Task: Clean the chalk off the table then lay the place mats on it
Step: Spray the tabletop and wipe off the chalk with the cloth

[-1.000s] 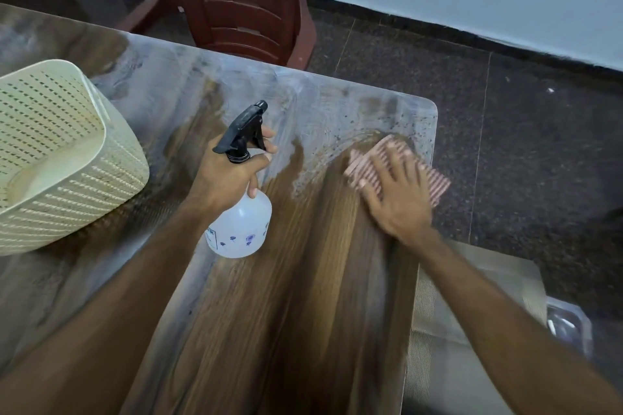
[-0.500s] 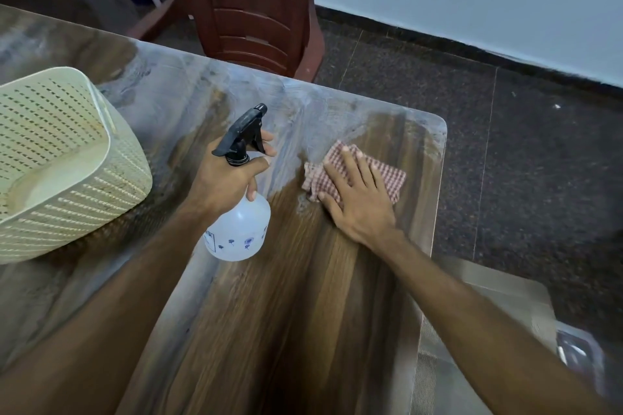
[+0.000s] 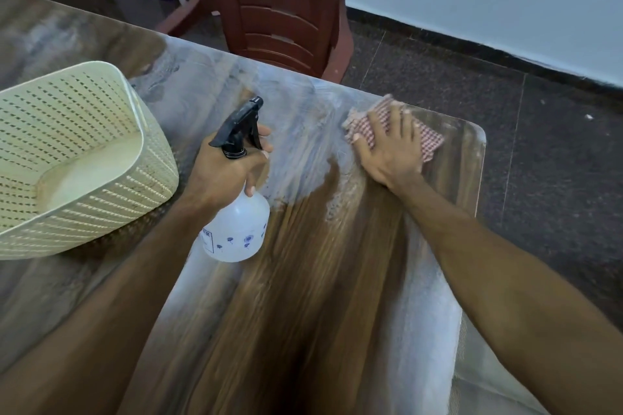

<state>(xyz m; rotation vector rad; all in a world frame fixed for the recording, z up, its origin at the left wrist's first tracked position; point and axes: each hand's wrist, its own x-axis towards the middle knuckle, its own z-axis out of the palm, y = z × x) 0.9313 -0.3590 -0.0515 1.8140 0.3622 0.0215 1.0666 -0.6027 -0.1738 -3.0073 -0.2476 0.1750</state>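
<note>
The wooden table (image 3: 303, 313) shows a dark wiped strip down its middle and whitish chalk smears (image 3: 296, 131) toward its far side. My right hand (image 3: 387, 148) presses flat on a red-and-white checked cloth (image 3: 429, 141) near the table's far right corner. My left hand (image 3: 229, 172) grips the neck of a translucent spray bottle (image 3: 239, 232) with a black trigger, standing on the table left of the cloth.
A cream perforated plastic basket (image 3: 84, 212) sits on the table at the left. A brown plastic chair (image 3: 283, 10) stands behind the far edge. Dark speckled floor and a pale wall lie to the right. A pale woven surface (image 3: 472, 381) shows at the lower right.
My right hand has slid the cloth from the right edge leftward, then up toward the far corner, widening the wiped patch. The left hand and bottle have stayed in place.
</note>
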